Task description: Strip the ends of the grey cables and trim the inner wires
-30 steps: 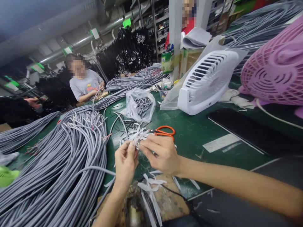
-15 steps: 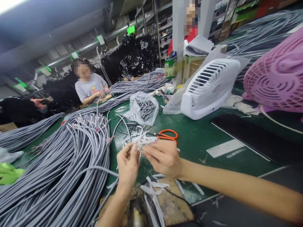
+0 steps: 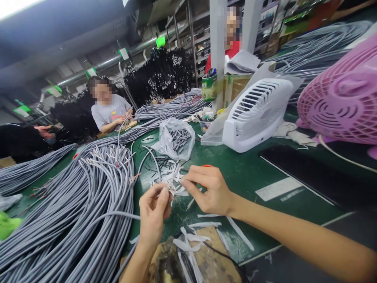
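My left hand (image 3: 154,202) pinches the frayed end of a grey cable, where thin pale wires (image 3: 171,184) stick out past the fingertips. The grey cable (image 3: 125,214) runs to that hand from the left. Just to the right, my right hand (image 3: 209,188) has thumb and fingers pressed together, a small gap from the wires; what they hold, if anything, is too small to make out. Behind the right hand lie orange-handled scissors (image 3: 207,166), mostly hidden. White strips and short black tubing pieces (image 3: 165,162) are scattered beyond my left hand.
A big bundle of grey cables (image 3: 88,204) fills the left. A plastic bag of dark tube pieces (image 3: 179,139) stands ahead. On the right are a white fan (image 3: 256,114), a pink fan (image 3: 341,98) and a black tablet-like slab (image 3: 306,173). A co-worker (image 3: 108,106) sits across.
My right hand has drawn away to the right from the wires and now covers most of the scissors. My left hand keeps its pinch on the cable end. The view has shifted slightly.
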`<state>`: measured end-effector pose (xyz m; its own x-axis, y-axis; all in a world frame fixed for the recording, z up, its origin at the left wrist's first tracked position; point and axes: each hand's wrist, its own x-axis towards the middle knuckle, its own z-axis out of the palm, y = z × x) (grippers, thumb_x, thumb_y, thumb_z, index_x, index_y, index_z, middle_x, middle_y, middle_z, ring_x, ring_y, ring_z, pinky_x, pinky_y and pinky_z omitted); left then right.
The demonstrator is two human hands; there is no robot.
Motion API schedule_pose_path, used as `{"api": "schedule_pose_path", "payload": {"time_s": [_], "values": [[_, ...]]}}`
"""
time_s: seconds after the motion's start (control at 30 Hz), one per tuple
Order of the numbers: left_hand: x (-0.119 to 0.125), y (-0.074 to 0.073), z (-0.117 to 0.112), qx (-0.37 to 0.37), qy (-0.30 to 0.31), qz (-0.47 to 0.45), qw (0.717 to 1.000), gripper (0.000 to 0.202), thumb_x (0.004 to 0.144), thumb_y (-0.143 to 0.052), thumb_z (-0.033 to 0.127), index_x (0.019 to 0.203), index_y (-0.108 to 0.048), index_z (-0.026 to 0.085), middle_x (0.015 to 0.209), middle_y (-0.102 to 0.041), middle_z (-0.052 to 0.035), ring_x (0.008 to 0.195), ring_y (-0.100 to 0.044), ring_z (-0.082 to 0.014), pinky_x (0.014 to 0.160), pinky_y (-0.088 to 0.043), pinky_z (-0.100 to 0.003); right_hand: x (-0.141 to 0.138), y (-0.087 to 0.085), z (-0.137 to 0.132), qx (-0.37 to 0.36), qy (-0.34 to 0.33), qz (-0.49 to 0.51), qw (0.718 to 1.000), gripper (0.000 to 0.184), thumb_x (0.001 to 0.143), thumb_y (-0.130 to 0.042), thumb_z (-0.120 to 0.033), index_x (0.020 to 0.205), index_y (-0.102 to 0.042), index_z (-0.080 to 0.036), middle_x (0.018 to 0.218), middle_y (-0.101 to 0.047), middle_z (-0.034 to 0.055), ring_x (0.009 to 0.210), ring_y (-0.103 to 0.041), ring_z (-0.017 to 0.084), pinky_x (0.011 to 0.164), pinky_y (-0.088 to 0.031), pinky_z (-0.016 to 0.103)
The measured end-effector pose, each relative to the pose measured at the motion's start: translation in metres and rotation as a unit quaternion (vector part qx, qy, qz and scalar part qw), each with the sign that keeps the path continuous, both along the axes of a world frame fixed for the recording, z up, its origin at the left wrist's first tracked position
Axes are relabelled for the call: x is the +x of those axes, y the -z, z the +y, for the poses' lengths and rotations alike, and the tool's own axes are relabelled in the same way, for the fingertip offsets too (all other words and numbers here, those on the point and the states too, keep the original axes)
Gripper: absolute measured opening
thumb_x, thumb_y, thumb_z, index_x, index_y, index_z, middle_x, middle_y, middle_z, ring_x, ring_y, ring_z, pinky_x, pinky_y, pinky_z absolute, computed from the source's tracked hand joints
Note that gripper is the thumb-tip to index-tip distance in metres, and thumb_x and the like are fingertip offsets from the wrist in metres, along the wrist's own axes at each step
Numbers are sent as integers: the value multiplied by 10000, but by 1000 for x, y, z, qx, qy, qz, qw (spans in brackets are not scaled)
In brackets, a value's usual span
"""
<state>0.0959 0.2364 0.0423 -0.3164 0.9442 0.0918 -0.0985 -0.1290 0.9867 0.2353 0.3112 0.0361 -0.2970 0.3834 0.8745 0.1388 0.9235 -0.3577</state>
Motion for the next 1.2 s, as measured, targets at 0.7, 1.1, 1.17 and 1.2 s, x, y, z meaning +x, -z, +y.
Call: {"api": "schedule_pose_path", "payload": {"time_s": [0.7,1.1,1.17,1.2], "values": [[2,3,4,-19,-22,14,999,357,627,-699,461,647,-572,128,498,-426,64,347,-250,-3,324,-184,-134,3,-2,-2,-42,16,-12,999,244,828,-483,-174,608,-585,-147,516,-498,-5,461,-419,87,467,-318,216],[7,4,3,-36,18,7,999,378,613,-706,471,629,-552,127,488,-402,67,357,-267,-6,327,-195,-131,-6,1,-6,-135,-102,-14,985,322,855,-449,-203,551,-534,-141,489,-448,-28,439,-370,64,429,-307,191],[8,3,3,-47,27,-12,998,392,597,-714,478,617,-531,132,486,-400,68,348,-256,-3,323,-183,-129,-7,4,-8,-94,-81,6,992,304,860,-443,-190,583,-558,-140,507,-489,-8,458,-406,77,447,-331,202],[9,2,3,-53,29,-23,998,397,588,-720,481,618,-526,135,477,-387,73,344,-246,-2,320,-173,-127,-7,5,-10,-57,-65,15,996,291,860,-444,-186,602,-571,-141,513,-507,2,466,-422,86,455,-339,211]]}}
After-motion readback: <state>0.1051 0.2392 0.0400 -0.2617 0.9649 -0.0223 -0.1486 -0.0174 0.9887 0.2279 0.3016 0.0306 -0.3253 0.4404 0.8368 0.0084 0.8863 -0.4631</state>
